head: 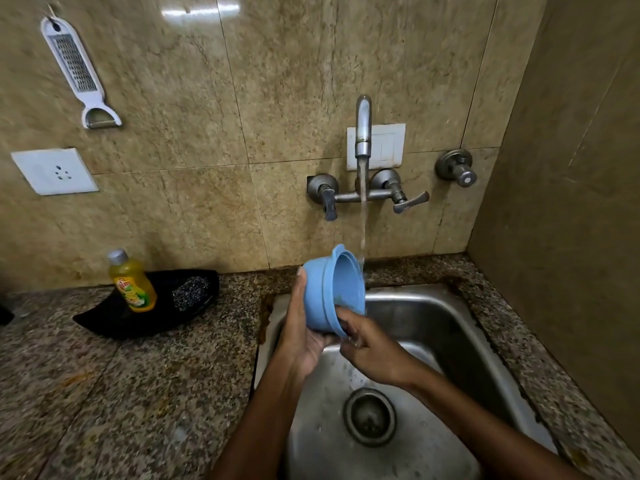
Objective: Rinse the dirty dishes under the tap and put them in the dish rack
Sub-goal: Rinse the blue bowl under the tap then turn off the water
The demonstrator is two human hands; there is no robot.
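A light blue plastic bowl (pixel 325 292) is tipped on its side above the steel sink (pixel 450 327), its mouth facing right. My left hand (pixel 299 327) cups its base and outer wall from the left. The fingers of my right hand (pixel 367 348) reach into the lower rim of the bowl. Water runs from the wall tap (pixel 363 133) in a thin stream onto the bowl's upper rim. No dish rack is in view.
A yellow dish soap bottle (pixel 133 282) and a steel scrubber (pixel 190 292) lie on a black tray (pixel 104 320) on the granite counter (pixel 121 393) at left. A grater-peeler (pixel 74 67) hangs on the wall. The sink drain (pixel 369 415) sits below my hands.
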